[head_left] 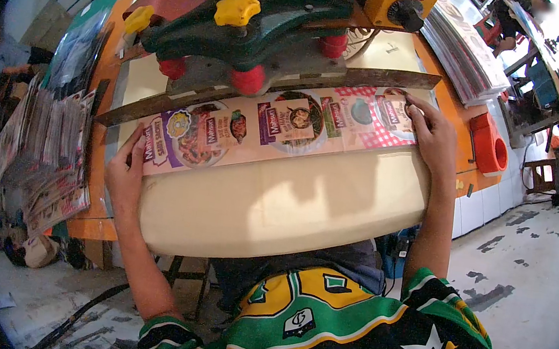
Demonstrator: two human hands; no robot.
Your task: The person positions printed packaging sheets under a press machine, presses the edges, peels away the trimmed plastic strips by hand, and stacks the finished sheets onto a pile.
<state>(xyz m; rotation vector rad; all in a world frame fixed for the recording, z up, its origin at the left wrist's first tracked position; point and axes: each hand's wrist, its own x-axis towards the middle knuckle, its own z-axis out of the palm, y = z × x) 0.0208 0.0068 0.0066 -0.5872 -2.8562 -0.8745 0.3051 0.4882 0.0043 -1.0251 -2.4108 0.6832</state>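
A long glossy printed sheet [250, 129] with food pictures and "Mehran" labels lies across the machine's front, its far edge along a dark metal bar [191, 97]. My left hand [126, 171] grips the left end of this sheet between thumb and fingers. At the opposite end, my right hand [435, 136] has thumb and fingers closed on the sheet's edge. Below the sheet spreads a cream-coloured padded surface [283, 203] with a rounded front. Above the bar stands a green machine frame [270, 27] with yellow star knobs [237, 10] and red feet [248, 80].
Stacks of printed sheets stand on the left [54, 133] and at the back right [465, 51]. An orange tape roll [489, 146] sits on the table's right edge. A yellow control box [399, 4] with a dial is at the top. Another person's hand [506, 45] shows at upper right.
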